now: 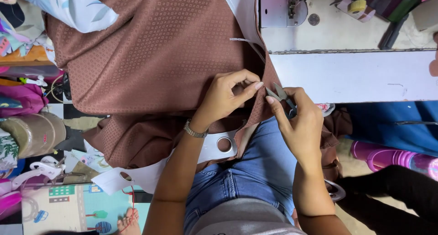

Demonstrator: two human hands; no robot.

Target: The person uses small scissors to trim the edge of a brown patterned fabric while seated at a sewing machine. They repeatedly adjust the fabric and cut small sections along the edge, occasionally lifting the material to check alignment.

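There are no boxes, packets, signs or screens to see here. Nothing in view has a clear label on it either. Small printed bits are too tiny to tell.

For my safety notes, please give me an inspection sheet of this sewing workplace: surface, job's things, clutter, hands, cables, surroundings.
Surface: white sewing table, scuffed, with a sewing machine base at its far edge.
Job's things: brown patterned fabric draped from table to lap; small thread snips at its edge.
Clutter: white cut-out pieces below the fabric; tape roll on the table.
Hands: left hand pinches the fabric edge; right hand holds the snips, blades pointing to the left fingers.
Cables: nothing seen.
Surroundings: coloured fabrics piled at one side, pink plastic container on the floor, another person's dark sleeve nearby.
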